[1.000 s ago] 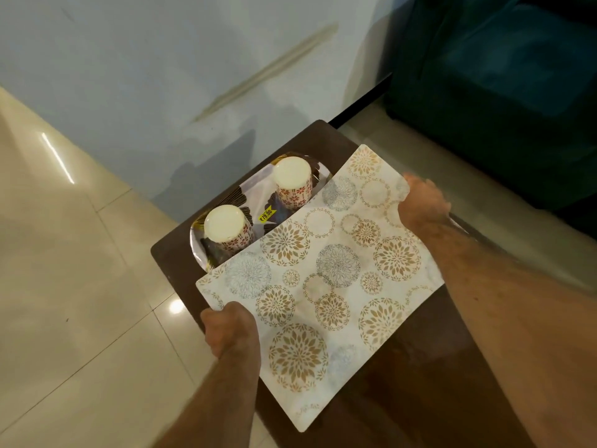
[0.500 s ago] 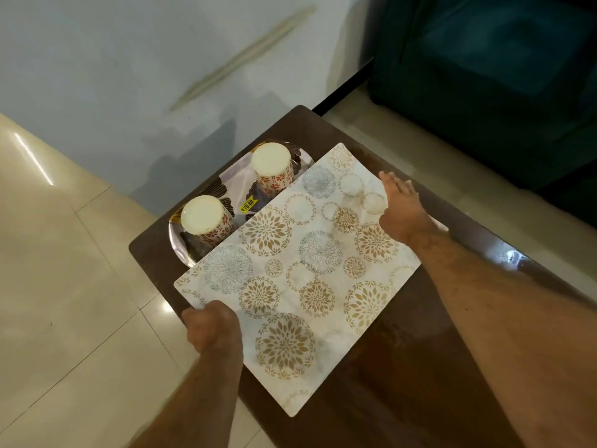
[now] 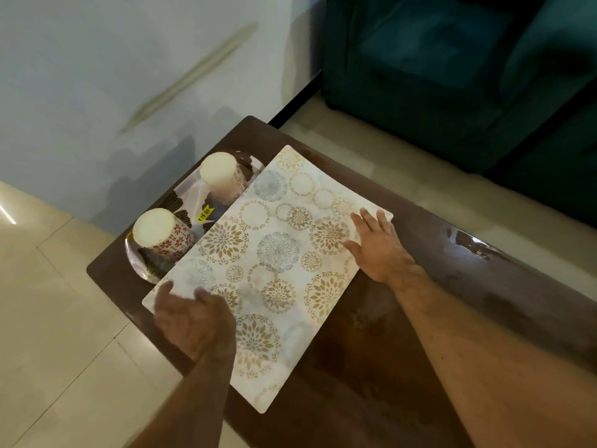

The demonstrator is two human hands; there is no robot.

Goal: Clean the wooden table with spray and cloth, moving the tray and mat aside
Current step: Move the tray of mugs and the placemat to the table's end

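A white mat with gold and grey flower circles lies flat on the dark wooden table. Its far left edge overlaps a silver patterned tray carrying two upturned patterned cups. My right hand lies flat on the mat's right corner, fingers straight. My left hand hovers over the mat's near left edge with relaxed, spread fingers and holds nothing. No spray bottle or cloth is in view.
A pale wall stands behind the table's far end. Beige floor tiles lie to the left. A dark teal sofa sits at the upper right. The table's right part shows a glossy wet-looking patch.
The mat has come down flat onto the table. My left hand has let go of its near edge and opened. My right hand has flattened on the right corner.
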